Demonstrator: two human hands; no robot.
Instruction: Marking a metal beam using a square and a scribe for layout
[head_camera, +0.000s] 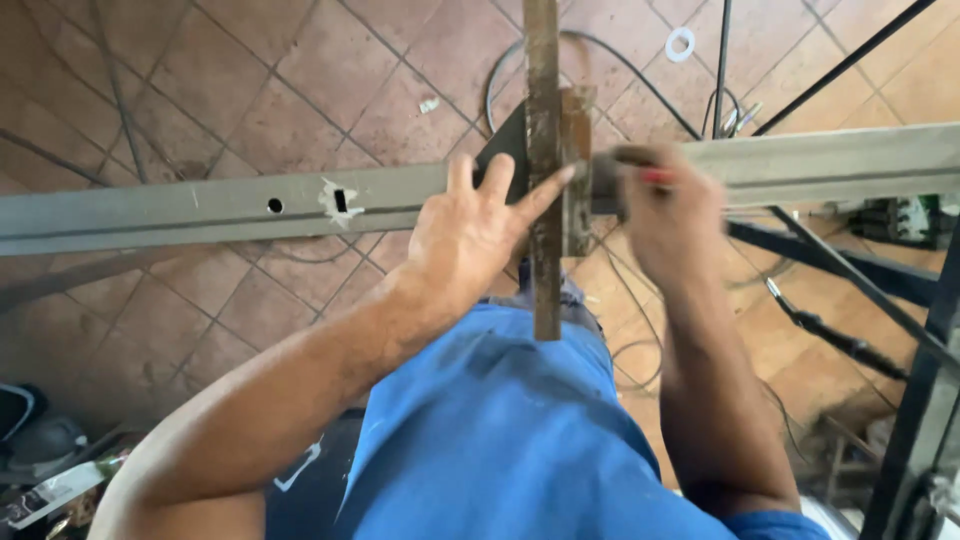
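A long grey metal channel (220, 205) runs across the view, with a round hole and a ragged slot cut in it. A rusty steel square (545, 150) lies across it, its long blade pointing toward me. My left hand (475, 225) rests on the channel, fingers spread, with the forefinger pressing the square's blade. My right hand (665, 215), blurred, is closed on a small tool with a red part (655, 175) whose tip sits at the square's edge on the channel.
Brown tiled floor lies below, with black cables (620, 70) and a white ring (680, 44). Dark metal bars (860, 270) and a frame stand at the right. A welding clamp lead (830, 335) hangs there. Clutter sits at the lower left.
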